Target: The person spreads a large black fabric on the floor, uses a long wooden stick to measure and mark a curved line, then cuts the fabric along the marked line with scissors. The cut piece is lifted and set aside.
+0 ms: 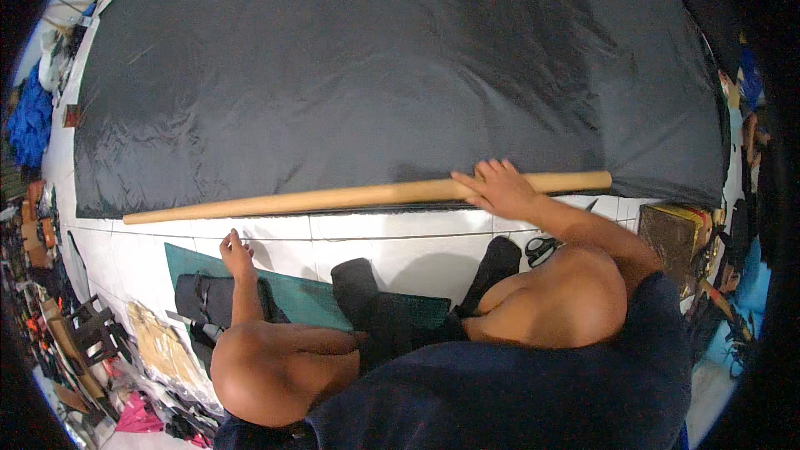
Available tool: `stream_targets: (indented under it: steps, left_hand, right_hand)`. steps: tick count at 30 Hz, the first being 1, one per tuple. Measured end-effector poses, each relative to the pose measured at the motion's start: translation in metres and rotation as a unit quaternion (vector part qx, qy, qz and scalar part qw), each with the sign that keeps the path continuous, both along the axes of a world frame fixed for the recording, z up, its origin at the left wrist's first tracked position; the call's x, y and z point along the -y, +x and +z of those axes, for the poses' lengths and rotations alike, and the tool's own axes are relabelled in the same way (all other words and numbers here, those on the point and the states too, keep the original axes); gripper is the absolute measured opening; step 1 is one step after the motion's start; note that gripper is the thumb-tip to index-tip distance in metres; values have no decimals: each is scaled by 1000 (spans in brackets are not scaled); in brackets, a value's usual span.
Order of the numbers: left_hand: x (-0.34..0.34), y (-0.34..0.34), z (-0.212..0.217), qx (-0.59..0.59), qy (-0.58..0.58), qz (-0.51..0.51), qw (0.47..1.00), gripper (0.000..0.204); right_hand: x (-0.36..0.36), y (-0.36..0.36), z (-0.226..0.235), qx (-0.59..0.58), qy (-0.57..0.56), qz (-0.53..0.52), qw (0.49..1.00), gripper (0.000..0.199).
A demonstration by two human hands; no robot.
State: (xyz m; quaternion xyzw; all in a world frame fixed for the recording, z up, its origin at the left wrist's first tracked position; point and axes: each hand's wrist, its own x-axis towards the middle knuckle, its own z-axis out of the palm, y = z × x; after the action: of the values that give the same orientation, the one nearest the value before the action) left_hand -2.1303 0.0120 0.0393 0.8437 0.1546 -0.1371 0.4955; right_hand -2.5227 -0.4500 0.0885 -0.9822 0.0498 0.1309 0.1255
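A long tan cardboard tube (350, 198) lies across the near edge of a wide black sheet (350, 75), which has a wrinkled, slightly shiny surface. My right hand (502, 190) is on the tube toward its right end, fingers curled over the far side and thumb stretched to the left along it. Below the tube's left part, my left hand (238, 255) is apart from it, over the white floor. Its fingers are bent together at the tips; whether anything small sits between them is too fine to see.
Under my legs lies a green cutting mat (308, 296), with a black folded item (204, 298) on it. Black-handled scissors (540, 250) rest on the white tiles (283, 246) by my right knee. A brown box (671, 242) stands at right; mixed clutter lines the left side.
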Motion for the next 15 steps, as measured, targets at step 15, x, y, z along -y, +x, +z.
stream_targets:
  steps: [15]
  left_hand:
    - [72,-64,19,-81,-130,49,987,72]
  right_hand:
    - [-109,35,2,75,193,47,977,56]
